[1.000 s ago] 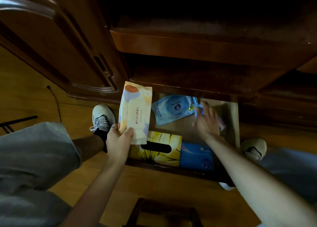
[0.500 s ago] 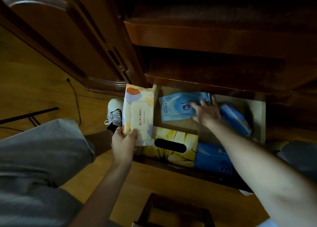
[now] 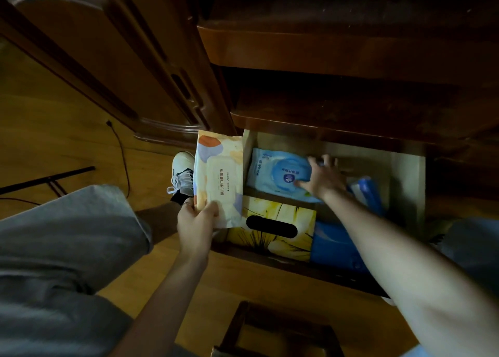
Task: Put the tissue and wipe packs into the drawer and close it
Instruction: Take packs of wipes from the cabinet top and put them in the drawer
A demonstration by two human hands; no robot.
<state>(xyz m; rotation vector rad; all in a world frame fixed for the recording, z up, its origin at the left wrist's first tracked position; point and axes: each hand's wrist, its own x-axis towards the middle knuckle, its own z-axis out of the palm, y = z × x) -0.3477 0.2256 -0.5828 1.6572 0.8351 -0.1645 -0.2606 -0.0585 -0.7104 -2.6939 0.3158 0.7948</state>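
Observation:
The bottom drawer (image 3: 407, 186) of a dark wooden cabinet stands pulled out. My left hand (image 3: 195, 223) grips a cream wipe pack with orange and blue patches (image 3: 220, 177), held upright just over the drawer's left wall. My right hand (image 3: 322, 178) reaches into the drawer and rests on the right end of a light blue wipe pack (image 3: 278, 173) lying flat at the back left. A yellow tissue box (image 3: 272, 228) with a dark slot sits at the front left. A dark blue pack (image 3: 336, 246) lies at the front right, and another blue pack (image 3: 368, 193) leans by the right wall.
Upper cabinet drawers (image 3: 337, 51) overhang the open one. A carved wooden door panel (image 3: 108, 59) stands to the left. My grey-trousered knee (image 3: 67, 235) and white shoe (image 3: 182, 173) are on the wooden floor, with a dark cable (image 3: 121, 151) and a small wooden stool (image 3: 278, 332) near me.
My right hand has moved left from the blue pack by the right wall onto the light blue wipe pack. My left hand keeps holding the cream pack at the drawer's left edge.

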